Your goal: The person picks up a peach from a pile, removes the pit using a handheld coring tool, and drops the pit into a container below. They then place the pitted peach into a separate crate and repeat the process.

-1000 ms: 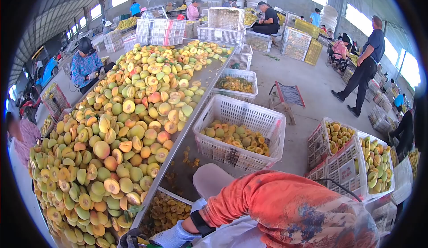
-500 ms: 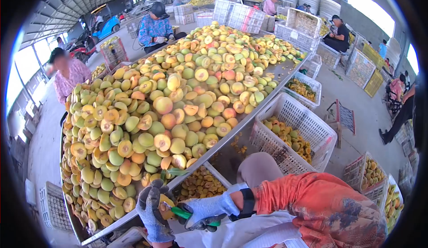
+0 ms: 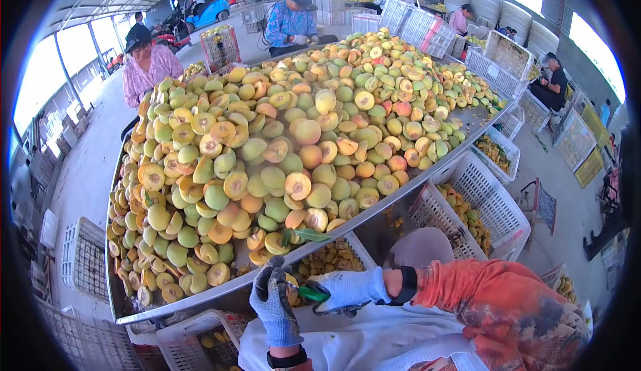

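My left hand (image 3: 275, 307), in a grey-blue glove with dark fingertips, is closed around a peach piece (image 3: 292, 289), mostly hidden by its fingers. My right hand (image 3: 348, 289), in a matching glove, grips a green-handled tool (image 3: 312, 294) whose tip points at that peach; its working end is hidden. Both hands are close together just below the near rim of a metal table (image 3: 220, 289). A large heap of peaches (image 3: 294, 151), many halved with reddish centres, covers the table beyond them.
Below the table edge, a crate of cut fruit pieces (image 3: 330, 259) sits past my hands. A larger white crate (image 3: 497, 214) stands to the right, another crate (image 3: 200, 344) at lower left. A person in a pink patterned top (image 3: 150, 71) and one in blue (image 3: 290, 24) are across the heap.
The view has swung left, so the heap and crates appear farther right. Both hands stay close together, still holding the peach piece and the green-handled tool.
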Demonstrator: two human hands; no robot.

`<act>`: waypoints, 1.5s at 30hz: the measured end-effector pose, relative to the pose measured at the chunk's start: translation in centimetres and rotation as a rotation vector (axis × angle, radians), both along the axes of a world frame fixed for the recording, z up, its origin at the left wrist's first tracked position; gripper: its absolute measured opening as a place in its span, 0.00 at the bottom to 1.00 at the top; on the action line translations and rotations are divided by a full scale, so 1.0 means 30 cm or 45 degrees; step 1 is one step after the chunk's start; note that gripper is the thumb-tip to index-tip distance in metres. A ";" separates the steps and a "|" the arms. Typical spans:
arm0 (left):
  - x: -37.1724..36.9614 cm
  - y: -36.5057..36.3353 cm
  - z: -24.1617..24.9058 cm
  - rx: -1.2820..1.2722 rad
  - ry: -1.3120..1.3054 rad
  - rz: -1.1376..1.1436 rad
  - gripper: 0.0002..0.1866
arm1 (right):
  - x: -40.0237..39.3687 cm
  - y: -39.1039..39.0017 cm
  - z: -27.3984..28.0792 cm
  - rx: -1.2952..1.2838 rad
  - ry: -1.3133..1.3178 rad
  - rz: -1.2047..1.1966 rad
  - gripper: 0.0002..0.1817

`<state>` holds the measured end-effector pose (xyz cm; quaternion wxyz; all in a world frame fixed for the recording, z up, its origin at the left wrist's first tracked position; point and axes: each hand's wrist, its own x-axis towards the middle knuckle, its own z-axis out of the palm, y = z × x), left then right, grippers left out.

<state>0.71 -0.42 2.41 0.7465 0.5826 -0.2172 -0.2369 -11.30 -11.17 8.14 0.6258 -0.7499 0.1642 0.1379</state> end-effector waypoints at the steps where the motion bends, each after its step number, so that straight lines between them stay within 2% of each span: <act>1: 0.011 0.011 -0.017 0.026 0.007 0.035 0.16 | 0.012 0.008 0.012 -0.097 -0.031 -0.040 0.18; 2: 0.017 0.003 0.031 0.025 0.212 0.013 0.16 | 0.032 0.009 0.009 -0.172 0.050 -0.060 0.18; 3: 0.028 -0.012 0.028 -0.073 0.250 0.032 0.16 | 0.053 0.013 -0.020 -0.229 0.140 -0.069 0.17; 4: 0.064 -0.015 -0.035 -0.145 0.153 0.018 0.15 | 0.066 0.019 -0.091 -0.506 -0.043 -0.064 0.18; 5: 0.073 -0.025 0.012 -0.093 0.232 0.009 0.14 | 0.078 0.020 -0.162 -0.780 -0.247 -0.067 0.18; 8: 0.154 -0.045 -0.031 0.038 0.241 0.092 0.15 | 0.159 -0.042 -0.165 -0.426 -0.173 0.020 0.21; 10: 0.171 -0.055 -0.087 0.070 0.144 0.081 0.15 | 0.170 -0.069 -0.224 -0.586 -0.305 0.162 0.23; 11: 0.178 -0.055 -0.122 0.088 0.061 0.076 0.15 | 0.176 -0.081 -0.243 -0.515 -0.247 0.165 0.23; 13: 0.174 -0.078 -0.125 0.170 0.010 0.172 0.16 | 0.190 -0.074 -0.262 -0.615 -0.169 0.290 0.24; 15: 0.205 -0.074 -0.136 0.167 -0.007 0.116 0.16 | 0.209 -0.077 -0.215 -0.509 -0.152 0.241 0.23; 17: 0.245 -0.041 -0.156 0.032 0.314 0.095 0.19 | 0.206 -0.088 -0.213 -0.435 -0.157 0.183 0.22; 18: 0.269 -0.010 -0.180 -0.029 0.248 0.094 0.22 | 0.198 -0.115 -0.227 -0.153 -0.220 0.041 0.22; 19: 0.282 0.035 -0.187 -0.166 0.236 -0.038 0.23 | 0.181 -0.141 -0.243 0.127 -0.280 -0.107 0.22; 20: 0.312 0.068 -0.167 -0.170 0.428 0.031 0.24 | 0.116 -0.167 -0.311 -0.151 -0.464 0.016 0.21; 21: 0.346 0.098 -0.141 -0.176 0.619 0.101 0.25 | 0.015 -0.194 -0.402 -0.584 -0.347 0.203 0.19; 22: 0.375 0.143 -0.134 -0.178 0.559 0.012 0.25 | -0.083 -0.213 -0.461 -1.018 -0.219 0.396 0.18; 23: 0.390 0.176 -0.131 -0.188 0.495 -0.070 0.26 | -0.144 -0.218 -0.458 -1.172 0.244 0.667 0.13; 24: 0.370 0.183 -0.150 -0.180 0.204 0.000 0.25 | -0.242 -0.232 -0.543 -1.348 0.351 0.903 0.11; 26: 0.351 0.185 -0.160 -0.150 -0.042 0.127 0.25 | -0.386 -0.229 -0.670 -1.408 0.292 0.881 0.11; 28: 0.361 0.191 -0.161 -0.155 -0.121 0.197 0.24 | -0.410 -0.153 -0.766 -1.412 0.446 1.128 0.10; 30: 0.378 0.204 -0.159 -0.172 -0.185 0.241 0.24 | -0.384 -0.075 -0.810 -1.244 0.490 1.412 0.11; 32: 0.387 0.212 -0.165 -0.172 -0.235 0.288 0.23 | -0.362 -0.007 -0.815 -0.884 0.488 1.552 0.13; 34: 0.386 0.226 -0.174 -0.192 -0.272 0.323 0.23 | -0.307 0.057 -0.696 -0.597 0.675 1.200 0.16; 35: 0.393 0.230 -0.180 -0.192 -0.295 0.325 0.23 | -0.306 0.068 -0.705 -0.596 0.681 1.207 0.16; 37: 0.411 0.229 -0.191 -0.197 -0.312 0.338 0.22 | -0.306 0.087 -0.733 -0.364 0.537 1.041 0.18; 38: 0.414 0.221 -0.187 -0.135 -0.312 0.414 0.22 | -0.289 0.101 -0.742 -0.363 0.535 1.046 0.18; 39: 0.422 0.222 -0.187 -0.070 -0.315 0.495 0.22 | -0.254 0.120 -0.749 -0.278 0.635 0.926 0.18; 40: 0.440 0.250 -0.207 0.294 -0.573 0.546 0.27 | -0.230 0.134 -0.756 -0.192 0.731 0.808 0.18; 41: 0.441 0.260 -0.217 0.266 -0.549 0.546 0.26 | -0.235 0.151 -0.778 -0.192 0.720 0.823 0.18; 43: 0.445 0.246 -0.216 0.083 -0.393 0.502 0.26 | -0.312 0.211 -0.880 0.054 0.841 0.180 0.17; 44: 0.449 0.238 -0.222 0.060 -0.345 0.482 0.26 | -0.376 0.225 -0.965 -0.167 0.418 0.450 0.16; 45: 0.451 0.235 -0.225 0.054 -0.296 0.458 0.26 | -0.385 0.243 -0.993 -0.144 0.428 0.446 0.16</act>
